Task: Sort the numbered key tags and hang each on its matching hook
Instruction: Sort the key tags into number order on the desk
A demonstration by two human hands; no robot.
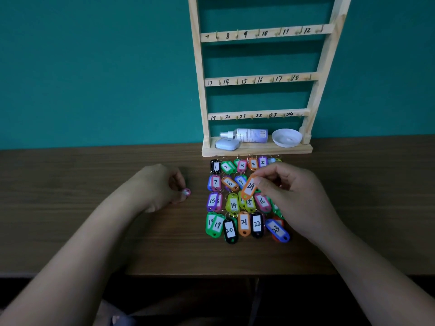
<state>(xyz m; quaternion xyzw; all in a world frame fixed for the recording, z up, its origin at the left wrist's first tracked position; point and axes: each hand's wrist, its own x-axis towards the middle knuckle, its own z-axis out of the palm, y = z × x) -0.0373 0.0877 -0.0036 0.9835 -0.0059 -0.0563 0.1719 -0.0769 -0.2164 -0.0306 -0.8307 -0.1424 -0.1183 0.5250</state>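
Two hands work over the table [70, 184]: the left hand [162, 187] curls its fingers round one small pink tag [186, 192], and the right hand [289, 191] pinches one orange tag [250, 187]. Its white label reads 24, and it hangs tilted just above four rows of coloured key tags [244, 223]. Behind stands one wooden rack [259, 34], showing three rails of six numbers each.

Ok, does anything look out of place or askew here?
The spray bottle lies on its side on the rack's base, and blue tag 23 lies tilted, out of line with its row.
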